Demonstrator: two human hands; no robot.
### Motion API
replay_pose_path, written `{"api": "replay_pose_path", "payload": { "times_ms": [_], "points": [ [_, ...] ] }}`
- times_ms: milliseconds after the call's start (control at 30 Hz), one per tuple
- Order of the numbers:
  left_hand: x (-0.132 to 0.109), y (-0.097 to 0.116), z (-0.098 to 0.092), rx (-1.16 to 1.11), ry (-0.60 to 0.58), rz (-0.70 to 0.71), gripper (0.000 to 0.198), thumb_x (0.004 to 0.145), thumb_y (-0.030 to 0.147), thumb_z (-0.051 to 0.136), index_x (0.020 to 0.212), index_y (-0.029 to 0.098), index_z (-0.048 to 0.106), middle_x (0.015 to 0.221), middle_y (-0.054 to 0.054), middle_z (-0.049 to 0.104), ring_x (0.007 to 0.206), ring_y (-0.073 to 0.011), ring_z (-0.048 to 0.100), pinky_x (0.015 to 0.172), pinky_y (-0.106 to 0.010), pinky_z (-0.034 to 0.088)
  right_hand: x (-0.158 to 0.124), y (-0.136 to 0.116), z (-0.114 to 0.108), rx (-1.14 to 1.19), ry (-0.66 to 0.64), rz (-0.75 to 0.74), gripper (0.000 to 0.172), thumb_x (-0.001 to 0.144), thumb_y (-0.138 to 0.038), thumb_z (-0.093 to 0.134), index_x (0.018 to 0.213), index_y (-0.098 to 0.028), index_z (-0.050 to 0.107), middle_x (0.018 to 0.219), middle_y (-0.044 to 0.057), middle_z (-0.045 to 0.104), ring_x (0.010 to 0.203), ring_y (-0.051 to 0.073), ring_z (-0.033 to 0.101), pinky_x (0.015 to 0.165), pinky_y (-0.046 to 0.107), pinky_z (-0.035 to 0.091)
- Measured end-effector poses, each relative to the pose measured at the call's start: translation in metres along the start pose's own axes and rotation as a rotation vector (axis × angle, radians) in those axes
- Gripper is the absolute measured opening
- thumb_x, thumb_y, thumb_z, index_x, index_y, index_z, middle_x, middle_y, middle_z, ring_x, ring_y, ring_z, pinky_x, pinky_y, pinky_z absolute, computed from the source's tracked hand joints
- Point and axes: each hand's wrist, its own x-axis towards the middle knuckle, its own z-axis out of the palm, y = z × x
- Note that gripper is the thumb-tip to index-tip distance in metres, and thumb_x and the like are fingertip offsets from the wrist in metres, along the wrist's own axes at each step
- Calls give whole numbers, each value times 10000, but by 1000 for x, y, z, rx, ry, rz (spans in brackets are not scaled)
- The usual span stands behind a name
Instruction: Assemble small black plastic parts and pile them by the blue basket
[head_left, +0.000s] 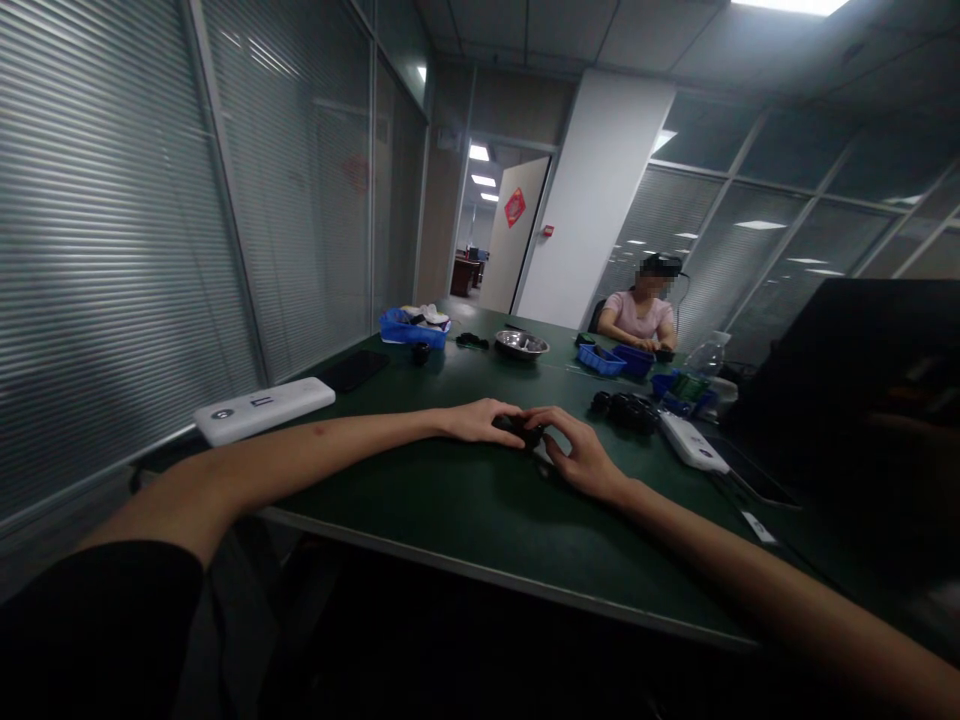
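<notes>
Just above the green tabletop (450, 500), a small black object (516, 428) with a rounded end sits between my hands; its exact kind is not clear. My left hand (480, 421) closes around its left side, thumb in front and fingers behind. From the right, my right hand (581, 455) pinches the object's other end between thumb and bent fingers. A small pale spot shows on the table below the right fingers, too blurred to name. Several similar black parts (626, 410) lie in a heap to the right of my hands.
A white power bank (266, 408) lies left, another (691, 442) right. Farther back are a metal bowl (522, 345), a filled blue basket (414, 328), smaller blue baskets (600, 360) and a plastic bottle (709, 355). A co-worker (641, 315) sits across the table.
</notes>
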Motion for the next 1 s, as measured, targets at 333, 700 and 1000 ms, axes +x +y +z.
{"api": "replay_pose_path", "payload": {
  "times_ms": [333, 700, 1000],
  "points": [
    [0, -1, 1, -24, -1, 21, 555, 883, 464, 708, 1337, 160, 610, 1293, -106, 660, 1184, -242, 615, 1019, -344, 437, 1, -6, -1, -126, 11, 48, 350, 942, -217, 552, 1288, -251, 587, 1254, 109, 613, 1128, 285, 609, 982, 472, 512],
    [-1, 4, -2, -2, -15, -14, 584, 889, 518, 688, 1344, 162, 606, 1319, -108, 645, 1192, -252, 605, 1000, -338, 436, 2, 0, 0, -191, 3, 85, 318, 975, -352, 620, 1281, -264, 613, 1154, 92, 614, 1048, 265, 615, 930, 449, 542],
    [-1, 5, -1, -4, -10, -21, 558, 881, 502, 695, 1307, 151, 620, 1273, -104, 662, 1171, -245, 616, 995, -338, 443, 1, 0, -1, -179, -8, 42, 301, 976, -310, 602, 1273, -257, 608, 1175, 100, 638, 1081, 286, 610, 941, 483, 535]
  ]
}}
